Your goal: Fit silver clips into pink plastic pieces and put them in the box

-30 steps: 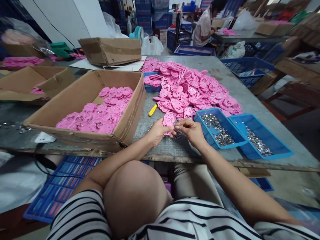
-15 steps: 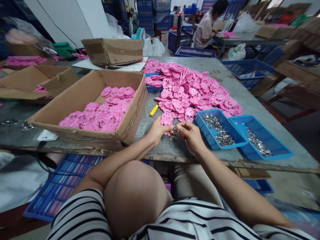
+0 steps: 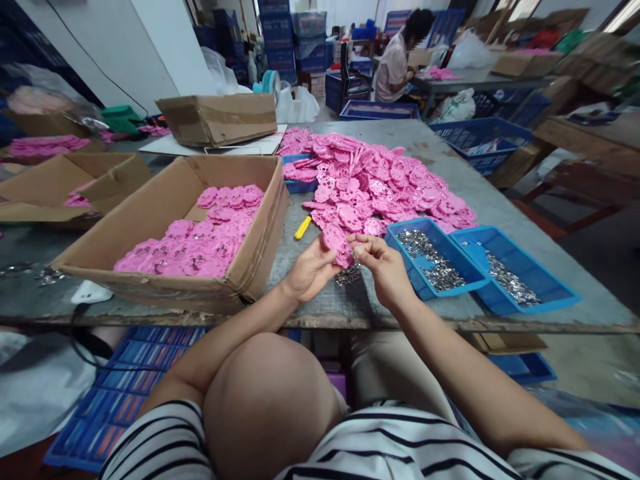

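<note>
My left hand (image 3: 311, 270) grips a flat, scalloped pink plastic piece (image 3: 337, 244), tilted up above the table. At the right edge of that piece, my right hand (image 3: 381, 265) is closed in a pinch; whatever lies between its fingertips is too small to make out. Under and between the hands lies a small heap of shiny metal parts (image 3: 349, 274). Beyond the hands spreads a large pile of similar pink pieces (image 3: 370, 177). To the right stand two blue trays, the nearer one (image 3: 425, 291) and the farther one (image 3: 537, 308), both holding small metal parts.
A cardboard box (image 3: 150, 293) with rows of pink pieces stands at the left. A yellow handle (image 3: 303, 227) lies beside it. Another open carton (image 3: 215, 119) sits behind. A person (image 3: 395, 63) sits at a far table (image 3: 460, 81). The wooden table edge (image 3: 320, 321) runs in front.
The pink piece in my left hand has tilted and come up, with the right fingers now at its edge. The whole view has shifted slightly.
</note>
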{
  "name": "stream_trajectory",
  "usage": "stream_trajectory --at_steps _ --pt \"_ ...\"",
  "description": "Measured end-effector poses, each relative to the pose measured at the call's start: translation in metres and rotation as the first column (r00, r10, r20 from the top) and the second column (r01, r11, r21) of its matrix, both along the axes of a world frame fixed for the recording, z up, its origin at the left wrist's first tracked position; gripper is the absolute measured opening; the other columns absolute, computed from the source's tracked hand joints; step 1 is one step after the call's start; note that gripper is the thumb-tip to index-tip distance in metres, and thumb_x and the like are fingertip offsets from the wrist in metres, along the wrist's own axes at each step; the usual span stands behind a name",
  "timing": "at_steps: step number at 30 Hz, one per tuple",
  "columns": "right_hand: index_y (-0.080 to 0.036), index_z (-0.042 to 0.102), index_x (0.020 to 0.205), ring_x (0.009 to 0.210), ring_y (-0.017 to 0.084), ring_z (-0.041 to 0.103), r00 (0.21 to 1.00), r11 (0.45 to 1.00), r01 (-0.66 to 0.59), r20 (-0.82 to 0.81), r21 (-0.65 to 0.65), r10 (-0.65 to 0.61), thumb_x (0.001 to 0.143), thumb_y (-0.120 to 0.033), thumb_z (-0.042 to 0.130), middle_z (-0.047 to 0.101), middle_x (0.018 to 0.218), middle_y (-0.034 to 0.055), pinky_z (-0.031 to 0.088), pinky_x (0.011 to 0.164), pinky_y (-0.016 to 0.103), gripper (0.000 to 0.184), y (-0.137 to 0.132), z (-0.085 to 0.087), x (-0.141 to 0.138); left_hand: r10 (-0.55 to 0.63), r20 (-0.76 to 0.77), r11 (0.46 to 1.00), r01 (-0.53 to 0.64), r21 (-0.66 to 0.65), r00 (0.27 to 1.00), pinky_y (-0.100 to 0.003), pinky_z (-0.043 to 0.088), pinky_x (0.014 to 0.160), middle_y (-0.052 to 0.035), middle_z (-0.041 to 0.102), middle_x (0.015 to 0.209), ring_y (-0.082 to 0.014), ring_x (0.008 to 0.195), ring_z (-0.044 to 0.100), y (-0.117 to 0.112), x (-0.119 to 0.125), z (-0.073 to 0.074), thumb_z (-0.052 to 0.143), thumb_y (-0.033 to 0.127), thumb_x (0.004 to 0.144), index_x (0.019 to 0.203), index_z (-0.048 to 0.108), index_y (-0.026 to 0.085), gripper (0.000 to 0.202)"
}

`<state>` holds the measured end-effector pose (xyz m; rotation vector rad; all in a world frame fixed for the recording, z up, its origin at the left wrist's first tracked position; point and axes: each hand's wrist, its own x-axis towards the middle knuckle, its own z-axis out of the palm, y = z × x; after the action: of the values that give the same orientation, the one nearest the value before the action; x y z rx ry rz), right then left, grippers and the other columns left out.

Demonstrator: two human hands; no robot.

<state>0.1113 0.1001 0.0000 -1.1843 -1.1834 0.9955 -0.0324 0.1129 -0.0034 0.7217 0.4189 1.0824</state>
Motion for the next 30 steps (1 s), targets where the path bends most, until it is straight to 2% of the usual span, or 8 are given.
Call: stream_trajectory --at_steps 1,3,7,14,19,30 --pt "-0.02 0.058 0.056 0.11 0.024 0.055 1.0 1.0 0.001 -0.011 0.0 -0.001 0.066 -0.045 0.073 0.068 0.106 0.0087 0.042 0.094 0.039 0.031 -0.002 0.001 -0.001 -0.016 0.002 1.0 0.016 0.013 1.0 -0.036 0.045 0.099 -0.0069 0.068 0.113 -0.0211 0.116 0.059 -0.001 -0.001 0.0 0.072 0.016 0.07 0.11 0.06 0.02 0.041" --pt "-0.02 0.06 0.056 0.113 0.025 0.055 0.999 1.0 -0.022 -0.05 -0.018 0.021 0.066 -0.044 0.074 0.068 0.111 0.0085 0.038 0.099 0.042 0.029 -0.006 0.002 -0.002 -0.023 0.002 1.0 0.023 0.015 1.0 -0.037 0.044 0.102 -0.006 0.067 0.115 -0.0215 0.119 0.058 -0.003 -0.004 0.001 0.076 0.014 0.064 0.115 0.059 0.022 0.054" --pt "-0.02 0.062 0.057 0.112 0.026 0.056 0.997 0.998 -0.048 -0.066 -0.042 0.045 0.065 -0.045 0.074 0.067 0.114 0.0078 0.037 0.099 0.043 0.029 -0.011 0.002 -0.005 -0.016 -0.037 1.0 0.016 0.004 0.999 -0.036 0.044 0.102 -0.0054 0.065 0.118 -0.0224 0.122 0.054 -0.005 -0.006 0.002 0.081 0.012 0.055 0.118 0.057 0.024 0.069" --pt "-0.019 0.059 0.053 0.113 0.027 0.053 0.999 0.997 -0.018 -0.043 -0.071 0.015 0.061 -0.049 0.076 0.065 0.106 0.01 0.037 0.096 0.041 0.035 -0.012 0.006 -0.007 -0.004 -0.061 0.995 0.01 0.097 0.998 -0.032 0.048 0.097 -0.0055 0.063 0.122 -0.0224 0.121 0.055 -0.008 -0.004 0.005 0.084 0.014 0.053 0.111 0.06 0.025 0.065" --pt "-0.02 0.059 0.054 0.107 0.026 0.054 1.0 0.998 -0.024 -0.02 -0.054 0.023 0.063 -0.046 0.074 0.064 0.101 0.0087 0.039 0.092 0.04 0.031 -0.011 0.005 -0.009 0.015 -0.104 0.997 -0.006 0.082 0.994 -0.032 0.046 0.099 -0.0048 0.063 0.122 -0.0222 0.123 0.053 -0.009 -0.004 0.005 0.086 0.017 0.05 0.108 0.06 0.026 0.064" --pt "-0.021 0.058 0.052 0.107 0.026 0.054 1.0 0.999 -0.006 -0.027 -0.038 0.005 0.063 -0.038 0.073 0.063 0.09 0.0064 0.04 0.092 0.039 0.026 -0.01 0.003 -0.008 0.011 -0.085 0.995 -0.002 0.097 0.996 -0.033 0.045 0.101 -0.0038 0.065 0.117 -0.0216 0.122 0.054 -0.01 -0.003 0.006 0.086 0.015 0.05 0.107 0.061 0.027 0.063"
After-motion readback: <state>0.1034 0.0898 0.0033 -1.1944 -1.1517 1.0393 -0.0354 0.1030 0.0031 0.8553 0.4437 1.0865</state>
